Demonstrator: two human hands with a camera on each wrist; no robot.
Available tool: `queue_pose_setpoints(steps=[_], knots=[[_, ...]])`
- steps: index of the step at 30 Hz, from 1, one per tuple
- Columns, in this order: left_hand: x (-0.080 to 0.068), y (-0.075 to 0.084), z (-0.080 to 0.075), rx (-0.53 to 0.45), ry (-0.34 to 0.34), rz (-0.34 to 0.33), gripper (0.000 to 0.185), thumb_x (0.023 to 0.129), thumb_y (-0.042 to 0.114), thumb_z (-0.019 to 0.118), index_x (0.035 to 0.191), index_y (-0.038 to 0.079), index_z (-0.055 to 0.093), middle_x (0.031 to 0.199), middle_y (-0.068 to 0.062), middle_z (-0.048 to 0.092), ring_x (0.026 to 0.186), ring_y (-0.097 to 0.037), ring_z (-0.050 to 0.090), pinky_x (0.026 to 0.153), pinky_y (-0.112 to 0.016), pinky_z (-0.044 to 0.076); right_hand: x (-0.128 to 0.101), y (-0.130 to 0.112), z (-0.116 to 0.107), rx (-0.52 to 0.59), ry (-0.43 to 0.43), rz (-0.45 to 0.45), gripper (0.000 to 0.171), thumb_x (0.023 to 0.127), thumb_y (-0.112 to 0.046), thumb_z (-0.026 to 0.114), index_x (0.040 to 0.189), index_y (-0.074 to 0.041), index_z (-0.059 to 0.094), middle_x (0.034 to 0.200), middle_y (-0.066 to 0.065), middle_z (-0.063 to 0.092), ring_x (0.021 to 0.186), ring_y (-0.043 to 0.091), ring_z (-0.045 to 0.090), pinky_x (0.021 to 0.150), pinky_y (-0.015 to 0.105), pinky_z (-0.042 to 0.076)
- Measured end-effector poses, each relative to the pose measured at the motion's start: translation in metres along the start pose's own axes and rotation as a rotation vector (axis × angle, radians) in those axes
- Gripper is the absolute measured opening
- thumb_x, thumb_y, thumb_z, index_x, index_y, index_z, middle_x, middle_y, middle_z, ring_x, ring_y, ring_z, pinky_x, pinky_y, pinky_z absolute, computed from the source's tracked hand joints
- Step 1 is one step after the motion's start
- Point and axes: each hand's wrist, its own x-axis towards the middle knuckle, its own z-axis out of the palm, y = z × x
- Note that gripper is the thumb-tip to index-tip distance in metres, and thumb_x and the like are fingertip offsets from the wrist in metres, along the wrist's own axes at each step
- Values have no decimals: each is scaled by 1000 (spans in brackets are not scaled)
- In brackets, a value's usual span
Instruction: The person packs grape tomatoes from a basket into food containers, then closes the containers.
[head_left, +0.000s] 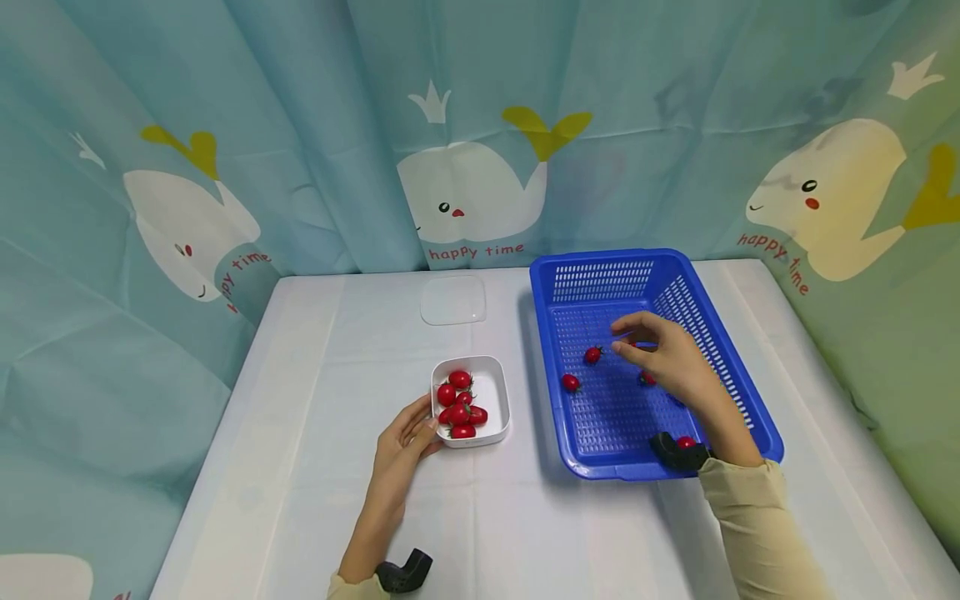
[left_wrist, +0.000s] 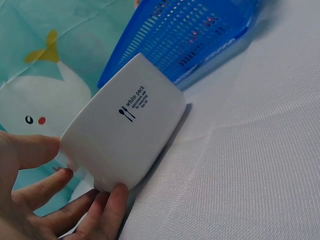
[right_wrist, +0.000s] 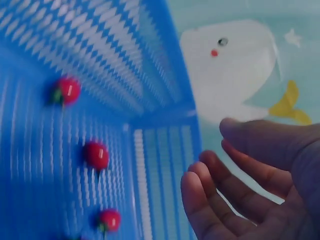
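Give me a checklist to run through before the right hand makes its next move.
1. Box steadied: ok; the left hand grips its left side.
2. Right hand free to pick: ok; thumb and fingers are apart, with nothing between them.
3. Room in the box: ok; bare floor shows along its right side.
4. Lid out of the way: ok; it lies on the table beyond the box.
5. Basket cleared of tomatoes: not ok; several lie in it.
6. Exact count left in the basket: cannot tell; the right hand and arm hide part of it.
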Motion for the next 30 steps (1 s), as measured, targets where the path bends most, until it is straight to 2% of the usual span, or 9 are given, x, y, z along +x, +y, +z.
queue_pose_setpoints(steps=[7, 14, 22, 30], knots=[[0, 0, -1, -11, 1, -17, 47, 105, 12, 60, 151, 11, 52, 157, -12, 53, 137, -29, 57, 92, -23, 62, 4, 20, -18, -82, -93, 27, 31, 100, -15, 71, 127, -1, 66, 124, 24, 71, 116, 41, 68, 91, 41, 60], [0, -2, -1, -18, -1, -22, 47, 105, 14, 61, 152, 11, 52, 157, -11, 53, 136, -29, 58, 92, -22, 61, 8, 34, -29, -170, -171, -8, 32, 97, -10, 72, 125, 3, 65, 120, 27, 71, 113, 42, 67, 97, 61, 54], [0, -1, -1, -22, -7, -17, 47, 106, 13, 60, 152, 11, 52, 157, -11, 53, 137, -29, 57, 92, -21, 61, 12, 49, -33, -206, -247, -3, 33, 94, -5, 72, 123, 8, 64, 119, 28, 70, 111, 44, 67, 97, 61, 56], [0, 0, -1, -23, -3, -18, 47, 105, 12, 60, 152, 11, 52, 156, -11, 54, 137, -28, 57, 91, -21, 61, 15, 60, -31, -242, -343, 41, 44, 91, -3, 74, 131, 9, 61, 125, 31, 67, 117, 48, 63, 100, 64, 54]])
